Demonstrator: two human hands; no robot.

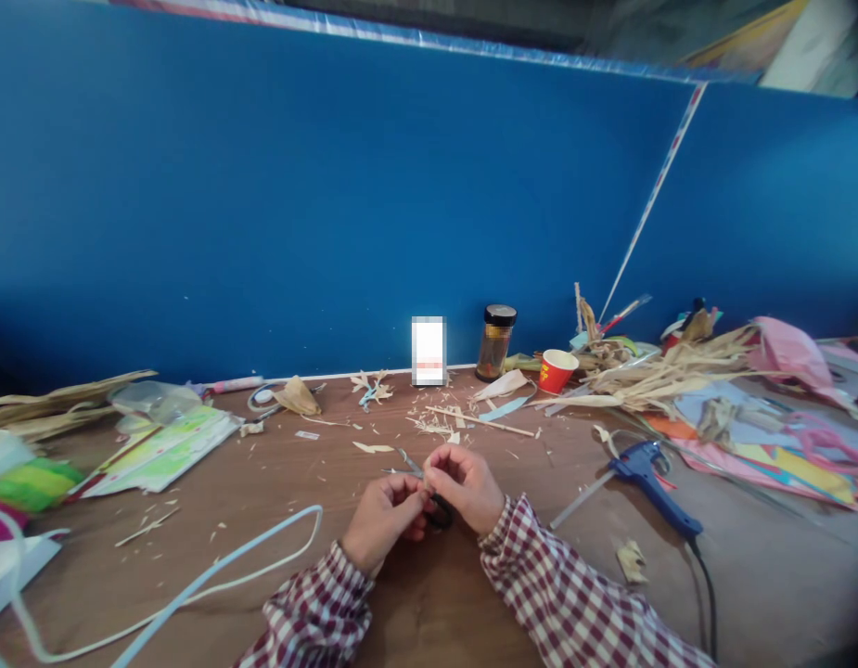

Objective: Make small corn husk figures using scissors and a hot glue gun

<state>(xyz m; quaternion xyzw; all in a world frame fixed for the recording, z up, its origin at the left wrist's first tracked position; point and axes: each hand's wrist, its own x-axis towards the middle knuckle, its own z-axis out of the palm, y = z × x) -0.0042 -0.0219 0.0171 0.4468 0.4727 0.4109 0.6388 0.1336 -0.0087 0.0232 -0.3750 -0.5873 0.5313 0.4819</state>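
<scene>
My left hand (385, 518) and my right hand (466, 484) meet low over the middle of the brown table, fingertips pinched close together. Whatever lies between the fingertips is too small and too covered to name. A pair of scissors (441, 512) with dark handles shows below and between the hands, its blades pointing away from me; whether it is touched or just lies on the table I cannot tell. Just beyond the hands are pale husk scraps (373, 448) and a thin stick (480, 421).
A blue glue gun (655, 487) with its cord lies at right. Behind stand a dark-lidded jar (496, 345) and a red paper cup (558, 372). Dried corn husks (651, 378) and coloured paper (769, 459) heap at right. A white cable (226, 577) loops at left near a patterned sheet (171, 455).
</scene>
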